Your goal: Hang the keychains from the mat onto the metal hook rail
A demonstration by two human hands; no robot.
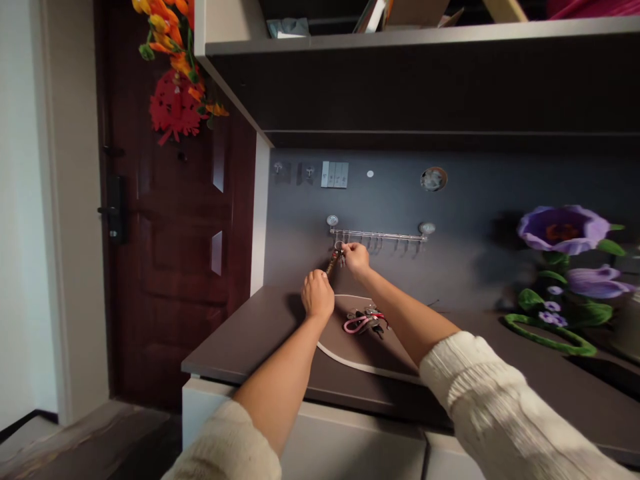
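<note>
My right hand (pixel 356 259) pinches a small bunch of keys (pixel 342 259) by its ring, just below the left end of a clear hook rail (pixel 385 235) on the grey back panel. A dark patterned strap (pixel 331 264) hangs from the bunch and runs down to my left hand (pixel 319 293), whose fingers are closed on it. Whether the ring touches a hook is too small to tell. Below my hands, another pile of keys (pixel 369 321) with a pink loop (pixel 355 325) lies on a brown mat with a pale edge (pixel 350 364).
The mat rests on a dark countertop (pixel 250 327) under an overhanging shelf (pixel 400 80). Purple artificial flowers (pixel 564 230) stand at the right. Left of the counter is a dark red door (pixel 175 267) with a red ornament (pixel 176 107). Two small hooks (pixel 309 172) are above the rail.
</note>
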